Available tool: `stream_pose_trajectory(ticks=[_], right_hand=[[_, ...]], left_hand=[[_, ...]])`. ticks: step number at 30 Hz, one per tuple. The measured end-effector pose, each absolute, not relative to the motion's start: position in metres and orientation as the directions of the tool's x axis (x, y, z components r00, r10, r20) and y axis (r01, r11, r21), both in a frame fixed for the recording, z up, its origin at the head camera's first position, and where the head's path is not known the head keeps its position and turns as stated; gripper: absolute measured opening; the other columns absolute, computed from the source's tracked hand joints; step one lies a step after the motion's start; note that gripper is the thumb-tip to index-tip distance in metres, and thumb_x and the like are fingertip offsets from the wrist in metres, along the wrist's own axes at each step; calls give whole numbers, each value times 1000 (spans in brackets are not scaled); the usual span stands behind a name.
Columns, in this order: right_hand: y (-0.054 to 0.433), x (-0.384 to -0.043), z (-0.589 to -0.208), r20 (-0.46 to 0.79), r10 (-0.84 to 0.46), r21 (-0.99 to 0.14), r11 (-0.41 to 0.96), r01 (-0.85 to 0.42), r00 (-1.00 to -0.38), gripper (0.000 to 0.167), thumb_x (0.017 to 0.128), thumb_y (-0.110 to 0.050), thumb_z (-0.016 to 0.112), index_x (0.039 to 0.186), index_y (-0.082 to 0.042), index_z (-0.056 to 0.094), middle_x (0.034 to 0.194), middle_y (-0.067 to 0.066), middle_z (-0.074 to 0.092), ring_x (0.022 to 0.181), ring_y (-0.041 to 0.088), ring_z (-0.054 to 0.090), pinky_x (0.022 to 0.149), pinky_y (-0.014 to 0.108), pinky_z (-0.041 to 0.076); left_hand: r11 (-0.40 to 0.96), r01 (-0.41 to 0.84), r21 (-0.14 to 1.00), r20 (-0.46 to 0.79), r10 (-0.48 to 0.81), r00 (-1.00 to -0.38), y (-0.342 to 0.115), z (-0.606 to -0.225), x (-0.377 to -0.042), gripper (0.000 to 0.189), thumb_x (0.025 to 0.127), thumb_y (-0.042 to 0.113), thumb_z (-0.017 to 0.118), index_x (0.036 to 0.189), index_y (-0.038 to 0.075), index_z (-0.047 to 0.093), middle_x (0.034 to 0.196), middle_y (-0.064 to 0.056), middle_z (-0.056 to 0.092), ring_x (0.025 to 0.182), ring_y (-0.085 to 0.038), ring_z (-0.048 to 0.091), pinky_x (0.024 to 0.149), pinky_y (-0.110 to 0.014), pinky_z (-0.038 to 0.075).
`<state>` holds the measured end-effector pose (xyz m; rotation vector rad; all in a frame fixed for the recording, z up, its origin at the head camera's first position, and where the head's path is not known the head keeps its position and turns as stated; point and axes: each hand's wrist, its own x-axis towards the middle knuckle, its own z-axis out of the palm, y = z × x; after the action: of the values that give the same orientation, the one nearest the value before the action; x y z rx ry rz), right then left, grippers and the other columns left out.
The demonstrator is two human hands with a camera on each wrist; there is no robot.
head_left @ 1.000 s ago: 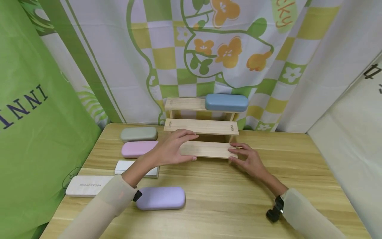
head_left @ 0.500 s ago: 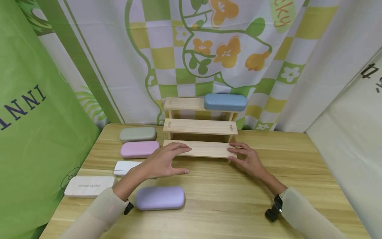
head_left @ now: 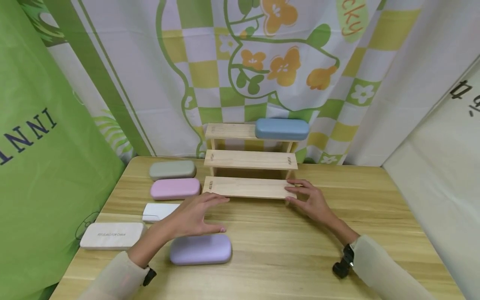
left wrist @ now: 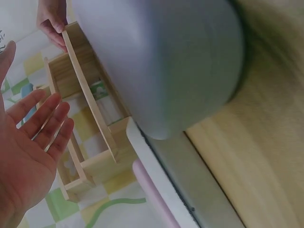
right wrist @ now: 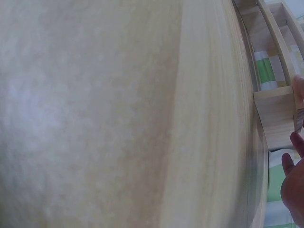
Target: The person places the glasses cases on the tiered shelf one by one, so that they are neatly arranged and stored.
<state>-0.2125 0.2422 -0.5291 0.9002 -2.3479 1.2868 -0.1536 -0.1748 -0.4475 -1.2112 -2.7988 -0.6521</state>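
Note:
A three-step wooden display rack (head_left: 249,187) stands at the back of the table. My right hand (head_left: 309,200) grips the right end of its lowest step, thumb at the front edge and fingers on top. On the top step sits a blue glasses case (head_left: 282,129). My left hand (head_left: 193,216) hovers between the rack and a purple glasses case (head_left: 201,250), holding nothing. Its fingers spread apart in the left wrist view, where the purple case (left wrist: 175,61) looms close. Part of the right hand (right wrist: 294,180) shows at the edge of the right wrist view.
Left of the rack lie a grey-green case (head_left: 172,169), a pink case (head_left: 175,188), a white case (head_left: 159,211) partly behind the left hand, and a white lettered case (head_left: 112,235). A patterned curtain (head_left: 210,50) hangs behind the table (head_left: 337,233).
My left hand has moved away from the lowest step, down and left toward the purple case. The right hand keeps its place at the step's right end.

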Motion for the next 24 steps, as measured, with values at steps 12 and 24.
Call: stream_pose_trajectory(ticks=[12,24], right_hand=[[244,-213,-531,542,-368,-638,405,-655,-756,37,84,7,84,119,0,79,134,21,69,125,40,62,109,16,43],[243,-213,-531,541,-369,-630,418,-655,-756,37,84,6,84,120,0,79,135,18,69,126,40,62,109,17,43]], left_hand=[[624,666,410,111,690,-715,-188,-455,-136,90,85,70,77,153,15,57,152,-5,59,140,-26,56,108,-50,52],[651,660,375,83,686,-723,-198,-466,-118,91,78,71,82,147,16,62,146,-2,63,133,-25,61,101,-50,56]])
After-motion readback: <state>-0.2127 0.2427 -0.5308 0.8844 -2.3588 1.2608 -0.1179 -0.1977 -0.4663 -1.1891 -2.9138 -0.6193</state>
